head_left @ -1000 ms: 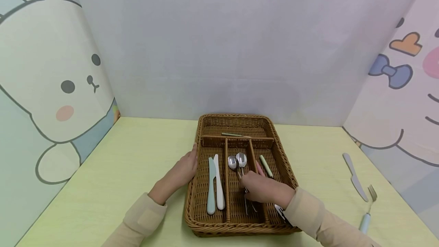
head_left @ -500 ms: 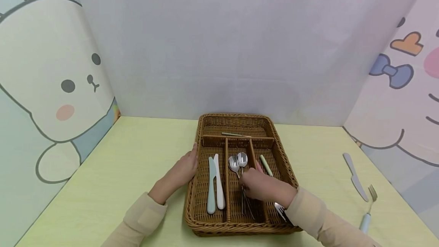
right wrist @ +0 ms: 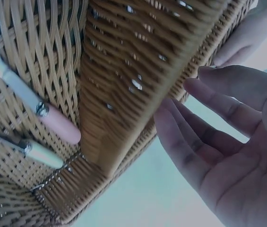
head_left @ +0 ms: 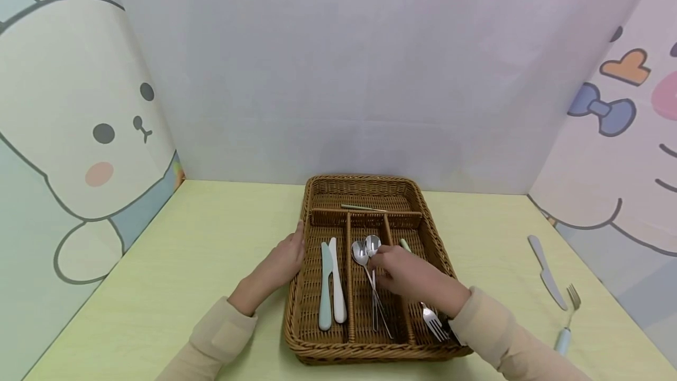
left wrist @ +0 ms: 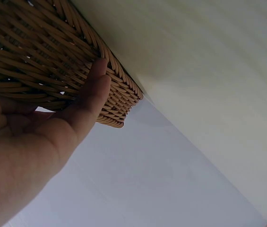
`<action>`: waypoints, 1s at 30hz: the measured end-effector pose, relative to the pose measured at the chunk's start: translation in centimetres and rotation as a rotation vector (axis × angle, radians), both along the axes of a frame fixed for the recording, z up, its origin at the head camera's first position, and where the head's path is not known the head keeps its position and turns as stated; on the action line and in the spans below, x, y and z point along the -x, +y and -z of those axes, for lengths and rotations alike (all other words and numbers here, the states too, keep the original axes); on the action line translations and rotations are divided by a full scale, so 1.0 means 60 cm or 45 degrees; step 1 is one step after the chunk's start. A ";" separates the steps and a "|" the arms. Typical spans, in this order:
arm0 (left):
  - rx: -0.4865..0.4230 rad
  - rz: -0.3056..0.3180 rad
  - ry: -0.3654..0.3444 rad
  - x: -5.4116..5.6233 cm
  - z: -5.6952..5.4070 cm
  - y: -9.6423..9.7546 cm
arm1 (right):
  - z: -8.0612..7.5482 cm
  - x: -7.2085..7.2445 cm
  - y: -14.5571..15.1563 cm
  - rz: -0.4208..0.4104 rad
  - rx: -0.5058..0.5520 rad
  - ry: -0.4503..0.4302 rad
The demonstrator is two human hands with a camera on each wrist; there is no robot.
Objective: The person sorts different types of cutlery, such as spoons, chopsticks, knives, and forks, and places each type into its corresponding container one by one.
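Note:
My left hand (head_left: 282, 257) lies at the left outside of a divided wicker basket (head_left: 365, 180), its extended fingers against the outer wall in the left wrist view. Inside the middle compartment are two metal spoons, one spoon (head_left: 360, 251) crossing the other spoon (head_left: 372, 243). Over that compartment's right divider hovers my right hand (head_left: 404, 272). In the right wrist view its fingers are loosely bent and apart from the thumb, with nothing seen between them. A fork (head_left: 433, 323) lies in the right compartment, where pink (right wrist: 60, 124) and pale green handles (right wrist: 43, 153) show.
Two table knives, one mint (head_left: 325, 287) and one white (head_left: 338, 287), fill part of the left compartment. A thin green-handled utensil (head_left: 362, 208) lies in the back compartment. On the table at right are a grey knife (head_left: 547, 272) and a blue-handled fork (head_left: 567, 322).
My right hand has come off the spoon handles, rising slightly toward the back of the basket. The spoons' crossed handles are more exposed. The left hand stays put.

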State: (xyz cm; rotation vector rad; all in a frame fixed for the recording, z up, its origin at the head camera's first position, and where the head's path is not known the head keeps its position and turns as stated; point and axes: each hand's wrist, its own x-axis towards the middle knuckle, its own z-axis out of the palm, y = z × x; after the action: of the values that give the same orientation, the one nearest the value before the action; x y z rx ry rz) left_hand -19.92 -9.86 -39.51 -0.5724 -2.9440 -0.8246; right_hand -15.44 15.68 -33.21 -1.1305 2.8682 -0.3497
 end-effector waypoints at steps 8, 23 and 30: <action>0.001 0.001 0.018 -0.002 -0.002 0.000 | -0.011 0.000 0.026 0.105 0.030 0.126; 0.001 0.007 0.037 -0.003 -0.003 0.000 | -0.016 0.021 0.124 0.349 0.114 0.173; -0.008 -0.002 0.010 -0.002 -0.004 0.000 | -0.009 0.029 0.182 0.473 0.132 0.186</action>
State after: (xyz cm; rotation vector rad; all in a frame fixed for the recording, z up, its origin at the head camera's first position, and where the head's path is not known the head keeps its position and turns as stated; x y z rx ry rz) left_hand -19.81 -9.84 -39.30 -0.5719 -2.9333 -0.8298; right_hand -17.18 26.62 -32.66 -0.6502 3.2213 -0.4495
